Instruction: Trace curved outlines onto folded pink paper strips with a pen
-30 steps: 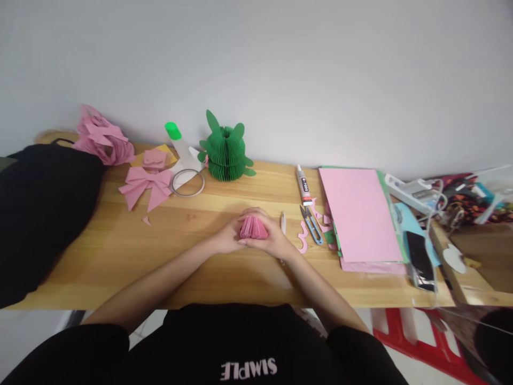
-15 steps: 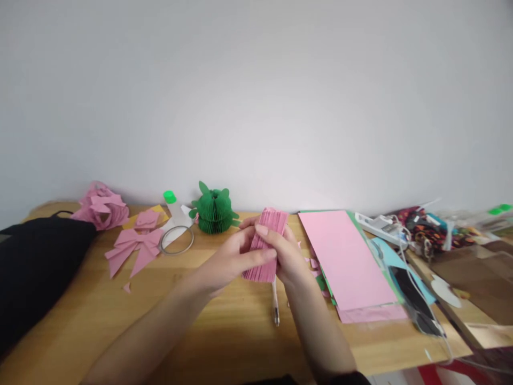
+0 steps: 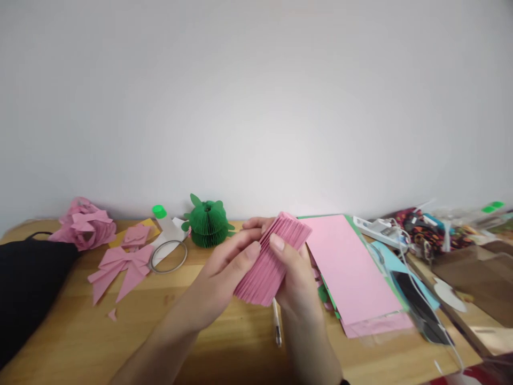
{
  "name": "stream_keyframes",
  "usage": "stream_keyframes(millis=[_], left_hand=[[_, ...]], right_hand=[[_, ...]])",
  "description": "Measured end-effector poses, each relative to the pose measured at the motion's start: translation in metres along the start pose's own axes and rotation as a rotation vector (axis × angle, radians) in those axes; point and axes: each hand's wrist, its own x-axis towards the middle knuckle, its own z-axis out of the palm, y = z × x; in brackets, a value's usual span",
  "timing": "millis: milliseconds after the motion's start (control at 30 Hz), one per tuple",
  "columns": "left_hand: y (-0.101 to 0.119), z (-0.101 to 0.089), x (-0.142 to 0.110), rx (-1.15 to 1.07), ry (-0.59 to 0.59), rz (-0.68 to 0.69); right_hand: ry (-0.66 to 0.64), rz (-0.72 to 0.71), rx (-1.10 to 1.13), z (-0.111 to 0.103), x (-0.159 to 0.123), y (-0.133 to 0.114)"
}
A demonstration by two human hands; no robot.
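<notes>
A thick stack of narrow pink paper strips or pleats (image 3: pixel 270 267) is held tilted above the table, its layered edges facing me. My left hand (image 3: pixel 228 270) grips its left side, thumb along the edge and fingers behind. On the right side, my right hand (image 3: pixel 294 267) closes round it with the thumb pressed on the front. Whether the layers are joined, I cannot tell. Below the stack a white pen (image 3: pixel 277 326) lies on the wooden table (image 3: pixel 224 347). Behind my left hand stands a green honeycomb paper ball (image 3: pixel 207 224) with leaf-shaped pieces.
At left lie a pink paper bow (image 3: pixel 122 267), a crumpled pink paper bundle (image 3: pixel 85 222), a metal ring (image 3: pixel 169 256), a green-capped glue bottle (image 3: pixel 164 219) and a black bag (image 3: pixel 32 283). At right are pink sheets (image 3: pixel 352 267), a power strip (image 3: pixel 379 232) and dark glasses (image 3: pixel 420 305).
The pink paper stack has come nearer and tilted further to the right. My left hand's thumb has shifted from across its front to its left edge. The view has moved slightly.
</notes>
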Motion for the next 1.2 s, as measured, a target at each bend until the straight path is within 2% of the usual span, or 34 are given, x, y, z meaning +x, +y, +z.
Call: stream_keyframes(millis=[100, 333, 567, 667, 933, 1200], left_hand=[[0.0, -0.002, 0.001, 0.05, 0.042, -0.001], [0.007, -0.001, 0.004, 0.161, -0.038, 0.108], [0.003, 0.005, 0.001, 0.245, 0.024, 0.171], [0.004, 0.007, 0.002, 0.215, -0.002, 0.169], [0.006, 0.009, 0.001, 0.156, -0.047, 0.127], [0.003, 0.008, 0.0, 0.181, -0.028, 0.156]], right_hand=[[0.012, 0.002, -0.029, -0.002, 0.001, 0.0], [0.013, 0.036, -0.041, -0.003, 0.001, 0.005], [0.006, -0.063, -0.091, -0.003, -0.002, 0.008], [-0.006, -0.103, -0.104, -0.002, -0.003, 0.008], [-0.004, -0.058, -0.072, -0.001, -0.003, 0.006], [-0.004, -0.063, -0.105, -0.002, -0.004, 0.005]])
